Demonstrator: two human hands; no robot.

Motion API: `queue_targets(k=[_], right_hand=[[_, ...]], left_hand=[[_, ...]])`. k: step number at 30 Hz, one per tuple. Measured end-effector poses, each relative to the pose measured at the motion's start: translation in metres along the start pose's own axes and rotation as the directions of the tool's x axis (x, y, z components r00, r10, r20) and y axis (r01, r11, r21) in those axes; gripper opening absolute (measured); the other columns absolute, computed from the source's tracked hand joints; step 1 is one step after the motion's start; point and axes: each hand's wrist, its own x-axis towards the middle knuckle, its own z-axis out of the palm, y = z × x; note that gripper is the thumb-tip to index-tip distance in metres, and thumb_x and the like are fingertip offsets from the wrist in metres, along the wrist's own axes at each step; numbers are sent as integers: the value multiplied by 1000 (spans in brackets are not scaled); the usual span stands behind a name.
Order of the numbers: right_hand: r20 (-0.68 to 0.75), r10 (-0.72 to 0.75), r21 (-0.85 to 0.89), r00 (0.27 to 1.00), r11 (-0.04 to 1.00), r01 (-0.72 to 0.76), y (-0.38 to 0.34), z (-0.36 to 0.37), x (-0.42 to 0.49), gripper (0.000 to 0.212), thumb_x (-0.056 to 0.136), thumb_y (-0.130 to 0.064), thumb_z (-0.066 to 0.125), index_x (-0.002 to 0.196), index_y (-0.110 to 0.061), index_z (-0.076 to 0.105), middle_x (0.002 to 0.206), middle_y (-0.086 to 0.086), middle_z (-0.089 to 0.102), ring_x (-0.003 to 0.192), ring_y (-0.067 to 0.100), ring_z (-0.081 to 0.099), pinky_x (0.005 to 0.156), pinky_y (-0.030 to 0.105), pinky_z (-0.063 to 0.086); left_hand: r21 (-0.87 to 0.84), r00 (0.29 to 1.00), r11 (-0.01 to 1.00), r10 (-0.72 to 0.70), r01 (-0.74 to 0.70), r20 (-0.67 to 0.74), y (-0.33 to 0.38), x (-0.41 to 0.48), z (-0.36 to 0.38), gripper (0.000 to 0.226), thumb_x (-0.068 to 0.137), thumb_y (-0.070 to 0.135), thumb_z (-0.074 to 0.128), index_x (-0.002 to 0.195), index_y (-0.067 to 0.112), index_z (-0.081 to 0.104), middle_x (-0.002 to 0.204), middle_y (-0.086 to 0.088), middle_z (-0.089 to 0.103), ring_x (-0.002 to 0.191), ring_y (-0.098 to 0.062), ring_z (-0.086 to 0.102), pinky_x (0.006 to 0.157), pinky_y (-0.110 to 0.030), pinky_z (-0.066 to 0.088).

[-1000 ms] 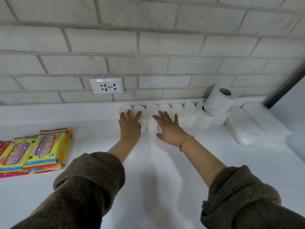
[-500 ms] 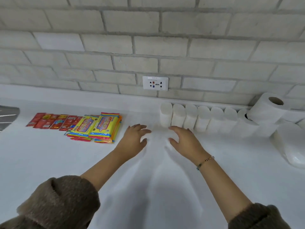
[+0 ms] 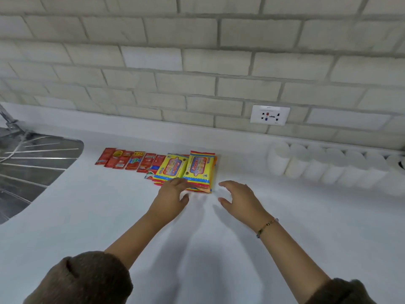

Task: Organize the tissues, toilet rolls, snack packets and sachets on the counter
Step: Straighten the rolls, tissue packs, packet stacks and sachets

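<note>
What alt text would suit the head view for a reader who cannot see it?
A person's left hand touches the near edge of yellow snack packets on a white counter; the right hand hovers open beside them. Red sachets lie left, toilet rolls right.

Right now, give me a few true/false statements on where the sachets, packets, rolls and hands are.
1. The red sachets lie left of the yellow snack packets. True.
2. The right hand holds a toilet roll. False: it is open and holds nothing, just right of the packets.
3. The toilet rolls stand in a row along the wall. True.
4. The sink is right of the toilet rolls. False: it is at the far left, beyond the sachets.
</note>
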Motion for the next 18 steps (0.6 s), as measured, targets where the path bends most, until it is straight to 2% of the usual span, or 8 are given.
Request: queue_targets(k=[5,8,13,18], right_hand=[[-115,123,9,986,992,-123,-49,38,34,61,77,-55,61,128,-24,48,130,-2,49,110,23,54,95,44,46],[-187,264,53,946,965,-258,-77,60,59,79,67,-68,57,132,-26,42,136,0,42,114,25,51,94,47,48],[-219,427,63,877,904,-424,-98,75,97,87,71,-55,66,142,-22,28,151,9,24,127,34,38,102,53,39],[-233,545,30,805,832,-554,-104,77,137,86,74,-44,66,142,-14,24,153,14,19,121,38,41,96,47,39]], left_hand=[[-59,1000,998,11,-11,-4,-49,10,-17,33,86,16,59,118,25,62,135,-3,54,127,-23,44,106,-38,36],[-65,1000,998,-15,16,18,-75,20,-25,36,88,19,58,124,23,59,139,-3,50,129,-23,41,107,-37,35],[-134,998,989,-63,66,25,-94,35,-28,40,86,18,59,126,19,57,139,-8,47,126,-27,42,104,-41,39],[-203,984,963,-174,178,38,-99,62,-23,50,83,24,63,131,15,50,136,-13,46,120,-29,46,98,-46,46]])
